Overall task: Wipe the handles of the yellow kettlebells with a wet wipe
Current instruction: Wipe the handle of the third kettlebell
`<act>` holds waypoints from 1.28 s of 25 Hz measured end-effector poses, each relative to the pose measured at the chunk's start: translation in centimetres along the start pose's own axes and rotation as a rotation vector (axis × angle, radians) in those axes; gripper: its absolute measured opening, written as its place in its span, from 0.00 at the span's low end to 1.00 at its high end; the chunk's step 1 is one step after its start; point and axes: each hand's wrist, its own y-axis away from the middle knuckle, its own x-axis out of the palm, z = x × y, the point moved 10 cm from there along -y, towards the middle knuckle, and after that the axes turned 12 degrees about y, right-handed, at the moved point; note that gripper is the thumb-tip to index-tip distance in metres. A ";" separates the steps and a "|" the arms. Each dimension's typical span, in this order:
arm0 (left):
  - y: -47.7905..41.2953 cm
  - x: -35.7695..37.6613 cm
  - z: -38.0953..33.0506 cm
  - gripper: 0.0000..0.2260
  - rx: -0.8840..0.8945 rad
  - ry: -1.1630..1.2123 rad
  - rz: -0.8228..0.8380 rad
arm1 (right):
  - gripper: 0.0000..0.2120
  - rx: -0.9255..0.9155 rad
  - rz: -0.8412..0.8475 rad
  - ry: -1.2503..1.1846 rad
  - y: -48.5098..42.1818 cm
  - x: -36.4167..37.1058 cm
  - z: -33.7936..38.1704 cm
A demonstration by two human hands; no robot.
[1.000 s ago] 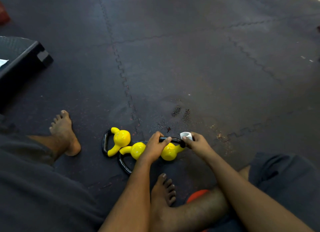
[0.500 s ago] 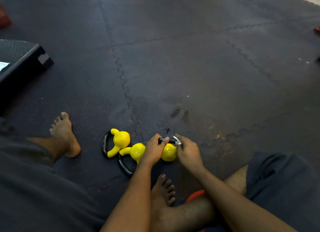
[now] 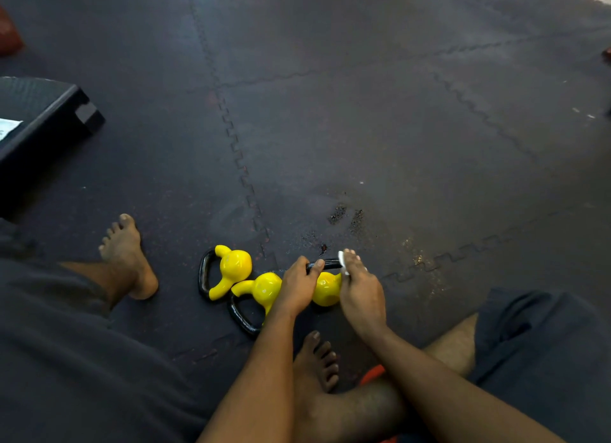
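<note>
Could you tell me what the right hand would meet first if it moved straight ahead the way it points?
The wet wipe on the black handle, which the right hand grips. Beyond that, only floor mat shows, though depth is hard to judge.

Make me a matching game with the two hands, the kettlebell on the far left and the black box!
1 left hand
2 right hand
3 far-left kettlebell
4 black box

A holds the wet wipe
B yellow, no hand on it
C farthest from the hands
D grips a black handle

Pairs: 1-D, 2-A, 3-B, 4-C
</note>
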 end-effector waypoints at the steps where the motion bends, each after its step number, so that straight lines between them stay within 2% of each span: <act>1: 0.0 0.0 -0.2 0.16 0.009 -0.006 0.002 | 0.22 0.053 -0.011 -0.031 -0.1 0.1 -0.7; 4: -0.1 -0.1 0.0 0.16 -0.009 0.013 0.003 | 0.23 -0.107 0.003 0.025 0.5 0.4 1.5; 5: -0.1 0.0 0.1 0.16 -0.016 0.010 0.005 | 0.23 -0.099 -0.007 0.014 0.7 0.4 1.4; 8: 0.0 0.0 -0.1 0.17 -0.006 -0.013 0.002 | 0.24 0.107 -0.020 -0.074 0.6 0.4 -0.8; 11: 0.0 -0.1 0.1 0.17 -0.029 0.008 -0.005 | 0.25 -0.050 0.022 0.027 1.2 1.1 1.0; 14: 0.2 -0.1 0.1 0.16 -0.028 -0.009 -0.002 | 0.25 0.079 0.033 -0.042 1.0 1.1 -0.4; 18: 0.2 -0.3 0.3 0.16 -0.029 -0.015 -0.008 | 0.23 -0.028 0.028 -0.018 0.7 1.2 0.6; 20: 0.5 0.3 0.2 0.15 -0.015 -0.034 0.031 | 0.18 0.074 -0.009 -0.084 -1.0 0.4 -0.7; 22: 0.8 0.8 -0.2 0.13 0.016 -0.034 0.062 | 0.13 0.179 0.009 0.031 -3.1 -0.5 -1.9; 25: 1.0 0.8 -0.2 0.12 0.043 -0.035 0.055 | 0.12 -0.008 0.158 0.281 -4.8 -0.6 -0.1; 27: 0.9 0.8 -0.2 0.12 0.038 -0.028 0.054 | 0.11 -0.126 0.200 0.293 -4.7 -0.7 0.6; 30: 0.8 1.1 -0.7 0.12 0.059 -0.066 0.064 | 0.12 -0.060 0.196 0.266 -4.9 -1.0 -0.4; 32: 0.7 1.5 -1.0 0.12 0.064 -0.081 0.080 | 0.13 -0.109 0.181 0.268 -4.5 -0.8 0.3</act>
